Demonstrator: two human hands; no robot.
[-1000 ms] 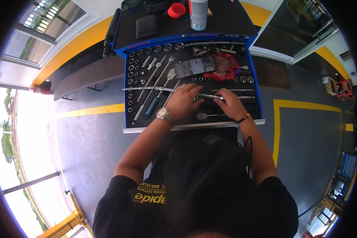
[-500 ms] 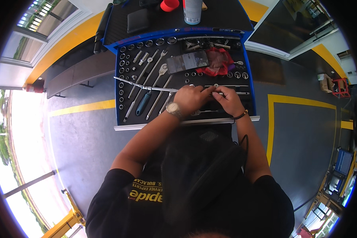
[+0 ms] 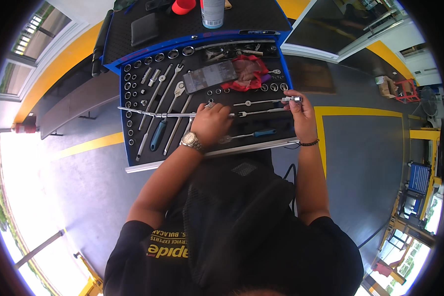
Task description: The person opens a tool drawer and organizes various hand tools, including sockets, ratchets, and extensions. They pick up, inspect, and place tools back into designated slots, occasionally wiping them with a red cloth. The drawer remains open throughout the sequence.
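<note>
My left hand is closed around a long chrome bar that lies across the tools in an open drawer. A joint shows partway along the bar, and its other end pokes out past my knuckles. Just beyond these fingers is a small chrome socket; whether they touch it I cannot tell. Over the drawer's right side, my right hand pinches a chrome socket between thumb and fingers. Near it lie slim wrenches and a blue-handled tool.
The blue drawer holds rows of sockets, long handles and a ratchet. A clear plastic package and red cloth lie among them. On the cabinet top stand a spray can and dark wallet-like case.
My hands were together over the drawer's right part; now they are apart. The right has gone rightward with the socket, and the left stays on the bar. The view has shifted.
</note>
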